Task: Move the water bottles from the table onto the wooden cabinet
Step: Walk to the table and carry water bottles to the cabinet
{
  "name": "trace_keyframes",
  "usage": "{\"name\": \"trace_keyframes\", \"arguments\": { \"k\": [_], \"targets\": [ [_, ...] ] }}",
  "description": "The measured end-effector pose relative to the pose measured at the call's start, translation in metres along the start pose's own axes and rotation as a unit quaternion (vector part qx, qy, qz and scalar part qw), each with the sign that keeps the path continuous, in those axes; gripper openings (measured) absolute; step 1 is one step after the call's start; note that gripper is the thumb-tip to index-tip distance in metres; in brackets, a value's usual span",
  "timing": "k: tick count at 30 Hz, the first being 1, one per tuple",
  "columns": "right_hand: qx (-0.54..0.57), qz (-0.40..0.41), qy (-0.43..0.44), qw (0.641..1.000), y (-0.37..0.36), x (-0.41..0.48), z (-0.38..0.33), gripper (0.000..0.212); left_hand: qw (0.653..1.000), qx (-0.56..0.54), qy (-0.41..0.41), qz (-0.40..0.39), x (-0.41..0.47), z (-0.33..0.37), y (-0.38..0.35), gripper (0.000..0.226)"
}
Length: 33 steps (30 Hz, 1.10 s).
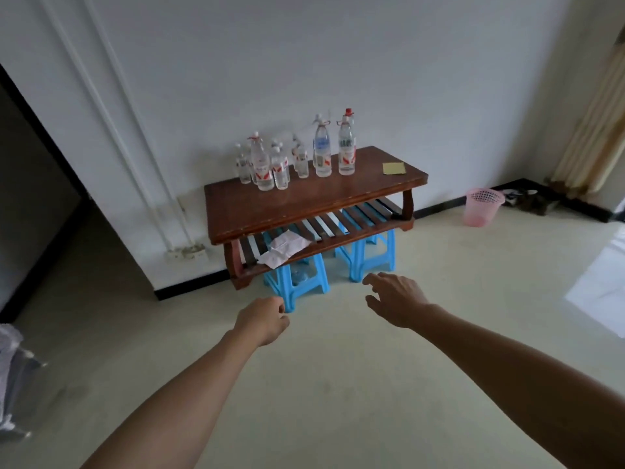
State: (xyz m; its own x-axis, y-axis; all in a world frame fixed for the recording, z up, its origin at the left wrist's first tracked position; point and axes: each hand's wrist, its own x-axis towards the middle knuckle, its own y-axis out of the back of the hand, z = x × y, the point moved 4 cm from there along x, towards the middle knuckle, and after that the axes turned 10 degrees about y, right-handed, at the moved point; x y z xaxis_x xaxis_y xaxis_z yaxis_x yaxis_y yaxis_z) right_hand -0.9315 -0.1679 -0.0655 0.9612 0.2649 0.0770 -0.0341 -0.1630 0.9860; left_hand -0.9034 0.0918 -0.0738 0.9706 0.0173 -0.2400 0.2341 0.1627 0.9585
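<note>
A brown wooden cabinet (304, 203) with a slatted lower shelf stands against the white wall, raised on blue stools. Several clear water bottles stand upright along its back edge: a tall red-capped bottle (346, 147), a tall bottle with a blue label (322, 148), and a cluster of smaller bottles (267, 165) at the left. My left hand (263, 319) hangs low in front of the cabinet with its fingers curled in and nothing in it. Just right of it, my right hand (394, 297) has its fingers spread and holds nothing. No table is in view.
A yellow note (394, 168) lies on the cabinet top at the right, crumpled paper (287, 247) on the lower shelf. Two blue plastic stools (368, 253) support it. A pink waste basket (483, 206) stands right, a dark doorway (30, 198) left, curtains (598, 123) far right.
</note>
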Motion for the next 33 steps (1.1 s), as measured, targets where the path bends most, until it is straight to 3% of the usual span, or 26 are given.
{"name": "trace_keyframes", "arguments": {
  "k": [10,18,24,27,33],
  "targets": [
    [0.028,-0.031,0.040,0.998,-0.039,0.241,0.095,0.038,0.999,-0.016,0.039,0.007,0.235,0.029,0.027,0.019],
    [0.054,-0.026,0.087,0.994,-0.024,0.439,0.155,0.016,0.995,-0.048,0.081,0.036,0.390,0.047,0.082,0.019],
    [0.023,-0.061,0.116,0.991,-0.040,0.555,0.172,0.030,0.991,-0.058,0.111,0.039,0.492,0.028,0.100,0.012],
    [0.022,-0.062,0.114,0.991,-0.056,0.614,0.188,0.032,0.992,-0.058,0.103,0.034,0.560,0.025,0.108,0.019],
    [0.010,-0.044,0.067,0.997,-0.043,0.740,0.231,0.016,0.995,-0.071,0.056,0.049,0.707,0.039,0.153,0.020]
  ]
}}
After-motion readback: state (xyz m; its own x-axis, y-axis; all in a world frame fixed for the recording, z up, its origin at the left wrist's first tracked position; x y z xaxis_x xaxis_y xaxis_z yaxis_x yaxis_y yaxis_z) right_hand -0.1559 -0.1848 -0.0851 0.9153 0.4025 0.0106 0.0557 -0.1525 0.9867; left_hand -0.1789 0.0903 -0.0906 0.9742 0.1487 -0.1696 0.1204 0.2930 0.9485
